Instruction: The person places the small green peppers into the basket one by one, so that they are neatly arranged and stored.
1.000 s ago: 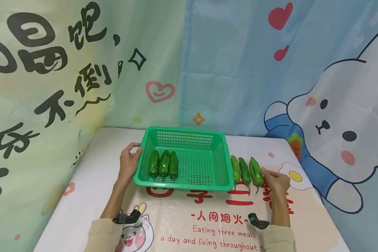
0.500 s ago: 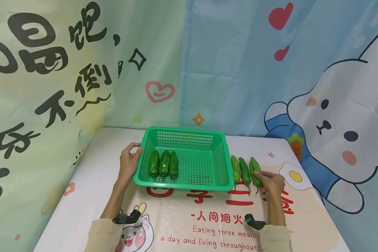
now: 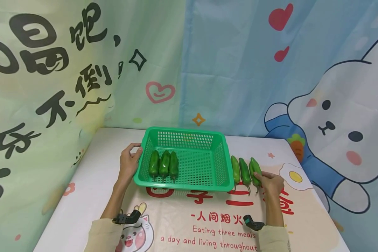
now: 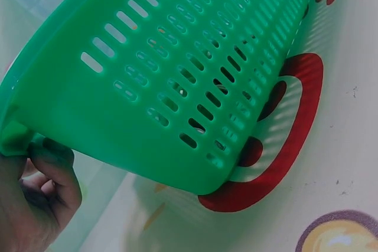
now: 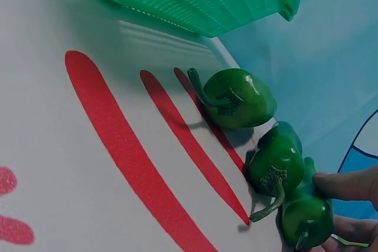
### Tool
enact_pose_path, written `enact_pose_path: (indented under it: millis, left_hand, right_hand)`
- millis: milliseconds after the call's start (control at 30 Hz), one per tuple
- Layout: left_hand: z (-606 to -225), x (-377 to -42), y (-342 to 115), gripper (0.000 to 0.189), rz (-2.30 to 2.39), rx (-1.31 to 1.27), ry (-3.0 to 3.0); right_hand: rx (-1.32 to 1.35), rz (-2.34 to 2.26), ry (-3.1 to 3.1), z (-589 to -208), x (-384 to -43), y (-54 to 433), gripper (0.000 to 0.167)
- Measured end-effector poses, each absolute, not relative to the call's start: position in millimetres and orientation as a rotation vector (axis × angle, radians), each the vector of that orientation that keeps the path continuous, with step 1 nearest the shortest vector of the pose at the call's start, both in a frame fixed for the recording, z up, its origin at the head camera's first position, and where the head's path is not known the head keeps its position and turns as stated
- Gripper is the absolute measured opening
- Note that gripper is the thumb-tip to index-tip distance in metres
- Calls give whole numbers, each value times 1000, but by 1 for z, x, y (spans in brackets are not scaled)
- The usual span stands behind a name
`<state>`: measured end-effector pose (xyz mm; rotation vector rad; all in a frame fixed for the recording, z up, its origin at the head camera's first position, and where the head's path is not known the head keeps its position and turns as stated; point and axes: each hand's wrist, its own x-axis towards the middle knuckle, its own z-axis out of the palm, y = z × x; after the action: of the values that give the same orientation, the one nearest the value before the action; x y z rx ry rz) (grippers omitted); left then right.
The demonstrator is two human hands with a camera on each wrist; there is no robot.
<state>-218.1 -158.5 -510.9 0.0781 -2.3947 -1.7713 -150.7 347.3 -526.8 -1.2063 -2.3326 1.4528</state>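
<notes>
Right hand (image 3: 271, 182) pinches outermost pepper (image 3: 253, 167), right of frame; left hand (image 3: 129, 161) grips basket (image 3: 182, 186), centre.
Glossy skin could slip the pinch; a sideways nudge might roll the neighbours (image 3: 245, 171) just beside. A tug could slide the three peppers (image 3: 164, 163) inside. Table (image 3: 97, 154) pale, red lettering (image 3: 239, 202) lower right; cartoon cloth (image 3: 214, 70) behind.

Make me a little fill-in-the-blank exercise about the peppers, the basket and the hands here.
1. The number of peppers inside the basket is ____.
2. The left hand holds the rim of the ____.
3. Of the loose peppers, the right hand grips the pepper ____ from the basket.
Missing words: three; basket; farthest.
</notes>
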Motion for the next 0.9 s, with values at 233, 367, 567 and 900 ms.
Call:
enact_pose_path:
  millis: [233,367,567,900]
  left_hand:
    - [-511,-217,-158,34,-1770,73,-2397]
    - [-511,-217,-158,34,-1772,69,-2393]
    - [-511,-218,-158,34,-1771,67,-2388]
    - [-512,-217,-158,34,-1777,63,-2383]
  right_hand:
    - [-1237,1545,-2226,-529,-151,349,54]
    - [-1261,1636,-2163,-530,-151,352,56]
    - [-1314,1788,-2084,-529,-151,356,61]
    - [-1392,1985,-1958,-524,-153,358,81]
